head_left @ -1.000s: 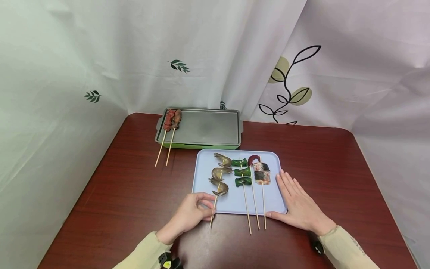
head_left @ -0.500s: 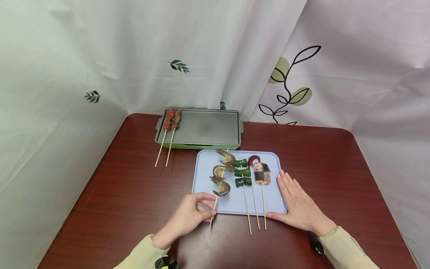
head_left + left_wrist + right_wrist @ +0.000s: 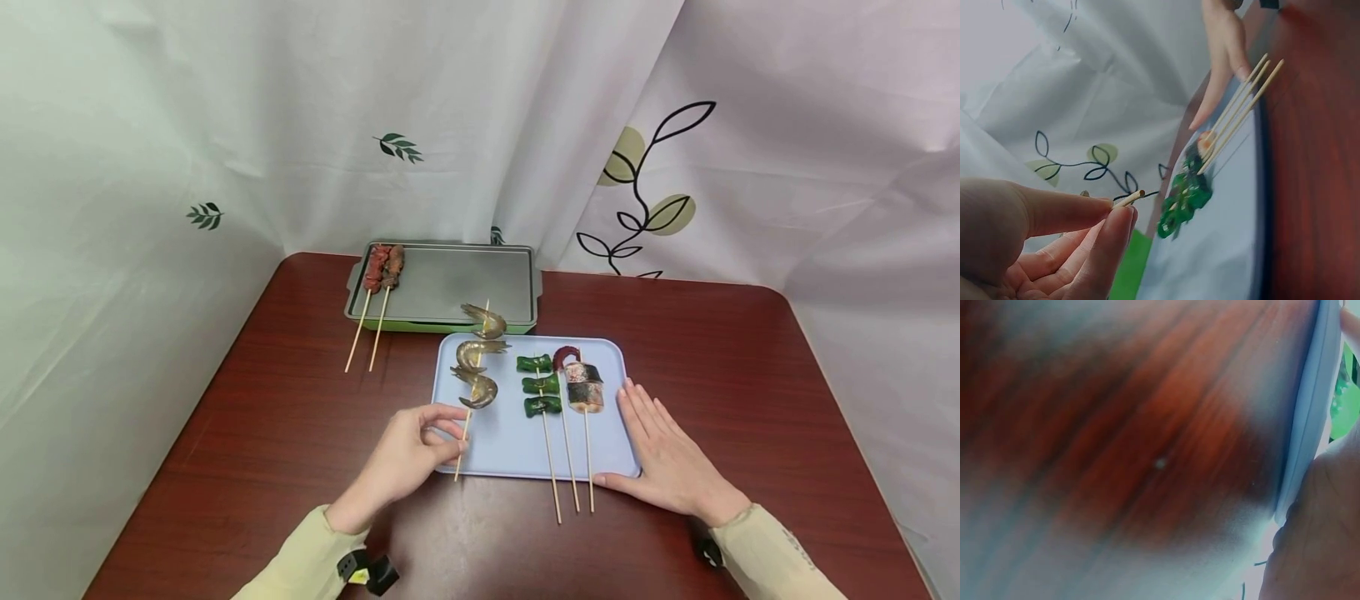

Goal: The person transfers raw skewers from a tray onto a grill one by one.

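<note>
My left hand (image 3: pixel 416 450) pinches the stick of a shrimp skewer (image 3: pixel 477 390) between thumb and fingers. Three grey-brown shrimp are threaded on it, and in the head view its tip overlaps the front edge of the grill. In the left wrist view the stick's cut end (image 3: pixel 1134 197) pokes out past the thumb. Flat against the right edge of a pale blue tray (image 3: pixel 510 462) lies my right hand (image 3: pixel 670 454), fingers straight. On that tray rest a green pepper skewer (image 3: pixel 542 385), a dark red tentacle skewer (image 3: pixel 564 357) and a fish-chunk skewer (image 3: pixel 585 387).
Behind the tray stands a grey-topped grill (image 3: pixel 465 283) with a green base. A red meat skewer (image 3: pixel 377 268) and a browner meat skewer (image 3: pixel 393 265) lie at its left end, sticks reaching over the front. A curtain (image 3: pixel 450 125) closes off the back of the brown table (image 3: pixel 300 417).
My left hand has lifted the shrimp skewer off the tray and moved it left and away from me, toward the grill. The right hand has stayed at the tray's edge.
</note>
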The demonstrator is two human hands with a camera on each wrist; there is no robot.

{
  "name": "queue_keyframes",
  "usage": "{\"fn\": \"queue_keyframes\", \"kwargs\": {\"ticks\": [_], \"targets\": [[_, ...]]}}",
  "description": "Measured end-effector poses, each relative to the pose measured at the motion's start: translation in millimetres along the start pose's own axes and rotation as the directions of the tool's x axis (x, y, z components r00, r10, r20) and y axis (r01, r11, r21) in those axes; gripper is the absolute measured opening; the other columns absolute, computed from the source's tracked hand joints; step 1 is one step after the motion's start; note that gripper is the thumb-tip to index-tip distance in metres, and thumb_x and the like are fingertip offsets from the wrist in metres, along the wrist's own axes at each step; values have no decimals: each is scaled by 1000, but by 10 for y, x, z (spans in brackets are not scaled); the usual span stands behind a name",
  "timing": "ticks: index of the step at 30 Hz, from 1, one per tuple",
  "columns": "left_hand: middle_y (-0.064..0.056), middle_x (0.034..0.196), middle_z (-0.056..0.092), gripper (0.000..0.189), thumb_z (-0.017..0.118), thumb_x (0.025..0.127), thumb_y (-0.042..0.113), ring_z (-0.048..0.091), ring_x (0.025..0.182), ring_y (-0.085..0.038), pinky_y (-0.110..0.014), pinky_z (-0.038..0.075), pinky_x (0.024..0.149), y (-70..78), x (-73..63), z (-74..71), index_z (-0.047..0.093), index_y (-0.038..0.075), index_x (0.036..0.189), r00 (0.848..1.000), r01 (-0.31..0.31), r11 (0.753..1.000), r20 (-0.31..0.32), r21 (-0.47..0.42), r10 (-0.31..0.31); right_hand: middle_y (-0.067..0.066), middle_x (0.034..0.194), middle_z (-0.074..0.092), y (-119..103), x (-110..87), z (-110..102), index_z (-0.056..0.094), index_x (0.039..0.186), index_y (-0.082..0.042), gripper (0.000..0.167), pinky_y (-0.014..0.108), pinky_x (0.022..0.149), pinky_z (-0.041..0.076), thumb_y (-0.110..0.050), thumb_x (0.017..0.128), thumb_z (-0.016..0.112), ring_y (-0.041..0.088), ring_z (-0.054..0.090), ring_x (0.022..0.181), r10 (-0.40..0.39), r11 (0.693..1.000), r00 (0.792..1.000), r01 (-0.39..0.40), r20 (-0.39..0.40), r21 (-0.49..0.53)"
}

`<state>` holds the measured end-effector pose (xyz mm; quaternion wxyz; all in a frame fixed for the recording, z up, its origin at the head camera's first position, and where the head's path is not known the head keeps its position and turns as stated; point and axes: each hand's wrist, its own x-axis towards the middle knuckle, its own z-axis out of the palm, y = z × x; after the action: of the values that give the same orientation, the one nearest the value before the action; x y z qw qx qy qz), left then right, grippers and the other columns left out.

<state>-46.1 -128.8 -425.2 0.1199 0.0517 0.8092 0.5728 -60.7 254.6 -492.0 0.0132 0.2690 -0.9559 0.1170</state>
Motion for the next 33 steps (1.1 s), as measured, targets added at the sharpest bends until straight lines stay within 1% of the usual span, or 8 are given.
{"fn": "queue_keyframes", "kwargs": {"ticks": [5,11,17,21,23,24,28,33], "targets": [[-7,87,72,33,76,87,-4,72,67,-20,-31,61,61,54,92,-100,69,-6,119,1000,-10,1000,-29,-11,10,25,165,16,1,-2,5,25,156,9,121,46,123,14,-78,82,63,42,19,150,6,1000,1000,-6,7,7],[-12,91,73,35,75,86,-8,73,69,-22,-39,63,66,98,225,-226,67,-8,121,997,-12,999,-74,-39,9,24,165,15,2,0,-1,25,156,9,121,50,122,20,-78,82,63,41,19,150,9,1000,1000,-9,11,7],[-15,93,73,34,75,86,-9,72,71,-25,-45,62,69,108,380,-357,68,-9,119,993,-7,1000,-117,-25,4,24,166,14,2,0,-4,25,157,8,121,52,121,21,-79,82,62,40,18,150,16,1000,1000,-16,23,9],[-17,92,73,33,74,86,-10,73,75,-32,-41,63,68,108,490,-461,67,-10,118,991,0,1000,-136,-19,-2,23,166,14,2,1,-7,24,157,8,121,51,122,20,-80,82,61,40,18,151,22,1000,999,-22,31,8],[-17,92,73,34,74,86,-11,73,76,-34,-38,63,67,105,548,-519,67,-11,119,990,3,1000,-143,-11,-5,23,166,14,2,2,-8,24,157,8,121,51,122,20,-80,82,61,40,18,151,22,1000,999,-22,31,5],[-18,92,73,34,74,86,-11,73,77,-33,-36,63,67,103,579,-549,67,-11,119,989,5,1000,-145,-8,-6,23,166,14,1,3,-9,25,157,8,121,51,122,20,-80,82,61,40,18,150,20,1000,999,-21,30,5],[-19,92,73,35,73,88,-10,73,76,-24,-32,62,67,82,703,-665,65,-13,121,989,21,1000,-147,-12,-23,24,165,15,-2,7,-12,25,156,8,121,51,121,20,-80,82,61,40,19,150,17,1000,1000,-17,24,3],[-19,94,74,36,72,90,-8,72,76,-16,-30,62,69,63,841,-775,64,-13,124,988,53,999,-143,-11,-54,24,165,16,-10,6,-10,26,156,8,120,47,123,15,-80,82,61,40,18,150,20,1000,1000,-20,24,7]]}}
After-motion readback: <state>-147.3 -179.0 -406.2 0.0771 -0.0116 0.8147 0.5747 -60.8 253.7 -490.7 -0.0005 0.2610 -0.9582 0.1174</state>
